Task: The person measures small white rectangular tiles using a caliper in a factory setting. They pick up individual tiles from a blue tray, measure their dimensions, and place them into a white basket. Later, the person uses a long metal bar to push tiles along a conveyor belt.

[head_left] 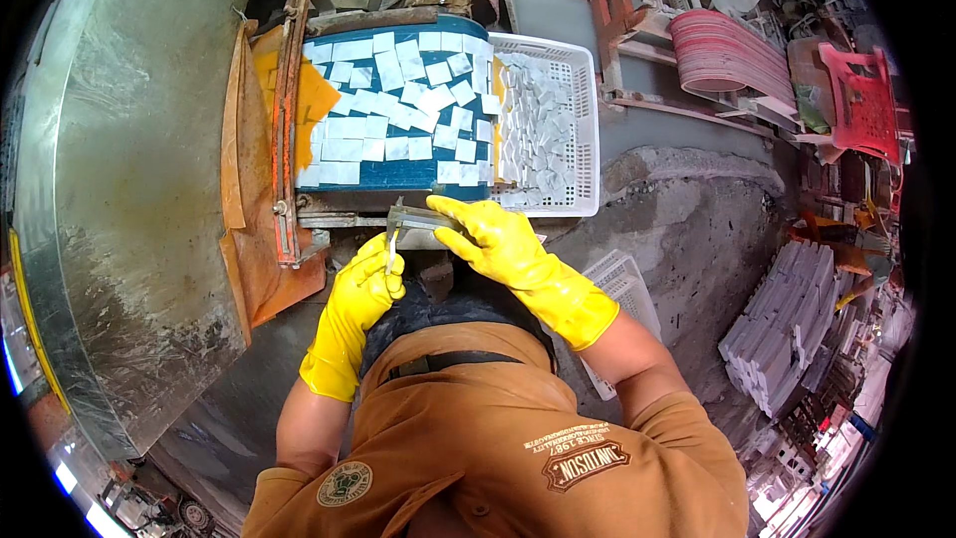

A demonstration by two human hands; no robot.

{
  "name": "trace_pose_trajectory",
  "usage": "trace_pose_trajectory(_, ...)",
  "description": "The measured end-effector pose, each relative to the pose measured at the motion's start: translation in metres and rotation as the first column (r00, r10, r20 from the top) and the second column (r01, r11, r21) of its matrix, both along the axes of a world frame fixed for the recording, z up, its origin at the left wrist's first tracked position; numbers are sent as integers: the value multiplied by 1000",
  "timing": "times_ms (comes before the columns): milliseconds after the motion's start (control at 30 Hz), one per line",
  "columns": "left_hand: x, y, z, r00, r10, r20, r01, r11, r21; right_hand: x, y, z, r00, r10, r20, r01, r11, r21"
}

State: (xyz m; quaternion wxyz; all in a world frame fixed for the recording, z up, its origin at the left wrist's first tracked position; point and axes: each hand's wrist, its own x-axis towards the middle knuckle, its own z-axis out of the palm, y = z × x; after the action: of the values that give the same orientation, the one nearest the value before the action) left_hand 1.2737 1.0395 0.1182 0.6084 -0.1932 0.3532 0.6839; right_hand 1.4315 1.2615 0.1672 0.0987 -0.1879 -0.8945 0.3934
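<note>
My right hand (501, 247), in a yellow rubber glove, grips a metal caliper (426, 219) in front of my waist. My left hand (360, 291), gloved the same way, is closed on a small pale tile (392, 251), seen nearly edge-on at the caliper's jaws. Whether the jaws touch the tile is too small to tell. Just beyond both hands lies a blue conveyor belt (383, 175), with many white rectangular tiles (344, 128) spread flat over it. At its right end a white plastic basket (585, 130) holds a heap of similar tiles.
An orange metal bar (288, 120) and an orange-brown flap (239, 139) flank the belt's left end. A large metal panel (149, 139) rises at left. Another white basket (622, 289) is beside me at right. Farther right are stacked grey slabs (782, 324) and a red plastic chair (858, 105).
</note>
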Motion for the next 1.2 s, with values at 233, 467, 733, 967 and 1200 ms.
trace_pose_trajectory(233, 1, -6, -1, 998, 13, 69, -16, 999, 52, -1, 0, -3, 998, 63, 4, -63, 998, 1)
trace_pose_trajectory(467, 2, -8, 2, 1000, -22, 20, 23, 1000, -18, -4, 3, 0, 992, 108, 71, -109, 994, 8)
trace_pose_trajectory(733, 5, -10, 3, 999, -11, 44, 8, 997, 74, -4, 1, 4, 990, 116, 78, -113, 993, -32)
trace_pose_trajectory(967, 3, -9, 3, 997, -29, 65, 20, 992, 128, -3, 1, 6, 989, 120, 83, -118, 993, -31)
trace_pose_trajectory(1200, 5, -11, 6, 997, 15, 79, -23, 994, 107, -2, -1, 1, 985, 149, 89, -146, 988, -45)
